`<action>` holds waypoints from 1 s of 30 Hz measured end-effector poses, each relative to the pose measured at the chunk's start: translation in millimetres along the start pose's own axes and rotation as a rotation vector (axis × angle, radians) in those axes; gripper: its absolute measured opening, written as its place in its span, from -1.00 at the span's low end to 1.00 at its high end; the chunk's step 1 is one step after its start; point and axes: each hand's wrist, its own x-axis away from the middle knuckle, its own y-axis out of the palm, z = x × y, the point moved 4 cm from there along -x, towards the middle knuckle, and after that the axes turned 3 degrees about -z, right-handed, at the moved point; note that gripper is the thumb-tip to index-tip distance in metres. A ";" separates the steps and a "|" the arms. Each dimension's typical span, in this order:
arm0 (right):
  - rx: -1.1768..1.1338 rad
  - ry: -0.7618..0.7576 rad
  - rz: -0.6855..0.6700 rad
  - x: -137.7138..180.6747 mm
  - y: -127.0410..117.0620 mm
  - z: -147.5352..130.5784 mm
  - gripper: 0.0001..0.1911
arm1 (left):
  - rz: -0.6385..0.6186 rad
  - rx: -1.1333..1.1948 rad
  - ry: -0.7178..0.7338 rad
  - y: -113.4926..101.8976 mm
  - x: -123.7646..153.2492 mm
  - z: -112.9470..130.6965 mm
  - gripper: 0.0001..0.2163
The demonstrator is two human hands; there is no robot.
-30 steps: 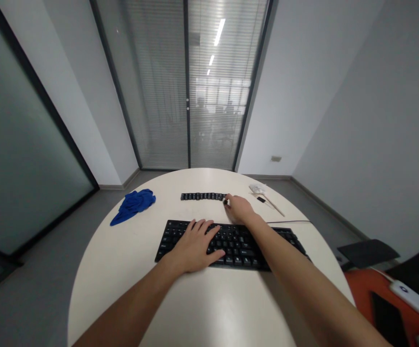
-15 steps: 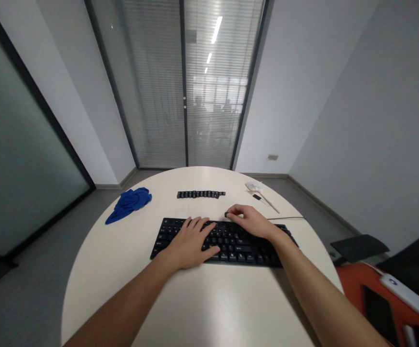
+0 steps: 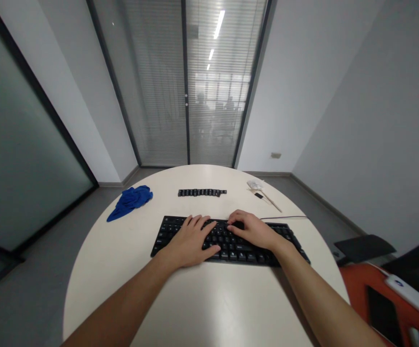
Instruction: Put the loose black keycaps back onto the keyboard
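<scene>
A black keyboard (image 3: 227,248) lies across the middle of the round table. My left hand (image 3: 191,243) rests on its left half, fingers spread and stretched over the keys, holding nothing. Over the upper right part of the keyboard, my right hand (image 3: 249,229) is curled, with thumb and forefinger pinched low at the upper row. A small black keycap was visible in that pinch a moment earlier; now it blends into the dark keys. Beyond the keyboard, several loose black keycaps (image 3: 202,193) stand in a row.
A crumpled blue cloth (image 3: 132,200) lies at the left. Toward the back right are a thin stick (image 3: 271,200), a small clear plastic bag (image 3: 255,185) and a little black piece (image 3: 258,195). The keyboard cable (image 3: 285,217) runs right. An orange chair seat (image 3: 356,289) stands beside the table.
My right hand has come down and slightly toward me, from above the keyboard's far edge onto its upper keys, with the keycap. My left hand stays put. The view shifted slightly.
</scene>
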 end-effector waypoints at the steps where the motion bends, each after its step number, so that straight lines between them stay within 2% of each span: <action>1: 0.008 -0.002 -0.003 0.1 0.2 -0.5 -0.87 | 0.005 -0.002 0.002 -0.1 0.1 0.1 -0.38; 14: 0.272 0.028 -0.064 0.3 0.0 -13.3 -0.79 | 0.079 -0.013 0.077 -2.2 -3.1 19.8 -0.37; 19: 0.171 0.023 -0.086 0.8 -1.8 -12.6 -0.71 | 0.085 -0.011 0.086 -0.8 -3.3 18.6 -0.38; 23: 0.079 0.009 -0.018 -0.7 -2.1 -9.2 -0.74 | 0.065 -0.004 0.088 -0.8 -3.8 18.2 -0.36; 27: 0.032 0.118 0.042 -2.8 2.6 1.2 -0.80 | 0.039 -0.010 0.085 -0.7 -3.7 17.7 -0.26; 30: 0.014 0.187 0.036 -3.8 6.5 8.8 -0.73 | 0.027 -0.015 0.089 -0.2 -3.3 17.5 -0.19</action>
